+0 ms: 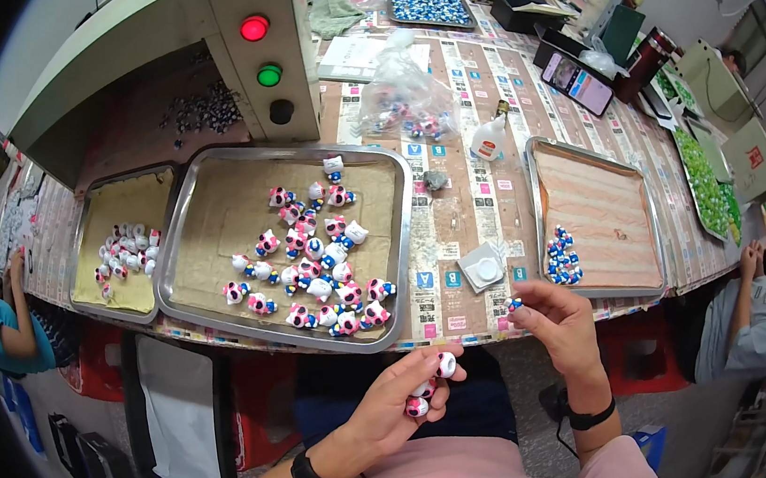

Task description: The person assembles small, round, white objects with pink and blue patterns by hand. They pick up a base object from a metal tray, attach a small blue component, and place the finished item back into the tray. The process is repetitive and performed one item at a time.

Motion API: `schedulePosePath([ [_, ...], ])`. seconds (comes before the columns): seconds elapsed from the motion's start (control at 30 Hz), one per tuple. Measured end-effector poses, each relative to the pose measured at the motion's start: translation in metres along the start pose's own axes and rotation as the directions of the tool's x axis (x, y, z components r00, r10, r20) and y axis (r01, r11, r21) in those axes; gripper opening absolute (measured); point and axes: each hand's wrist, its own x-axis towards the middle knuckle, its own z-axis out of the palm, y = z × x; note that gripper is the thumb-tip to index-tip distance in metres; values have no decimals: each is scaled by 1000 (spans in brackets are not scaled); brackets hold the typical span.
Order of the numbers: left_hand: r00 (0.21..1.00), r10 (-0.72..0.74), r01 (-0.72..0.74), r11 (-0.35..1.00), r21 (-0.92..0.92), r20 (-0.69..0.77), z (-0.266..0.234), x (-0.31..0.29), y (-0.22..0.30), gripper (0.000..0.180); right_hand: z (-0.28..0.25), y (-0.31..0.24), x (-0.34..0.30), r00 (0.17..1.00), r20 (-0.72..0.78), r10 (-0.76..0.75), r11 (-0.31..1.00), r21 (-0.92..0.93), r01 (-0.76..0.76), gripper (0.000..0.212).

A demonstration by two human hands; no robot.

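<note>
My left hand is curled around several small toy heads, white with pink; one white head shows a round opening. Pinched between the thumb and fingertips of my right hand is a small blue-and-white toy body. Both hands are held apart at the table's front edge. A large metal tray to the left carries many joined figurines with pink-and-white heads and blue bodies. Loose blue-and-white bodies lie in the left front corner of the right tray.
A smaller tray at far left holds loose heads. Between the trays are a square white dish, a white bottle and a grey lump. Behind stand a machine with lit buttons, a plastic bag and a phone.
</note>
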Motion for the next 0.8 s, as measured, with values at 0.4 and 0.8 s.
schedulePosePath([
  [0.4,1000,14,-14,999,-40,-2,-10,-6,-4,33,15,-13,44,926,68,-371,708,-624,330,14],
  [0.8,998,63,-63,998,15,-7,-3,-4,-3,37,15,-4,54,893,143,-427,585,-709,394,15],
])
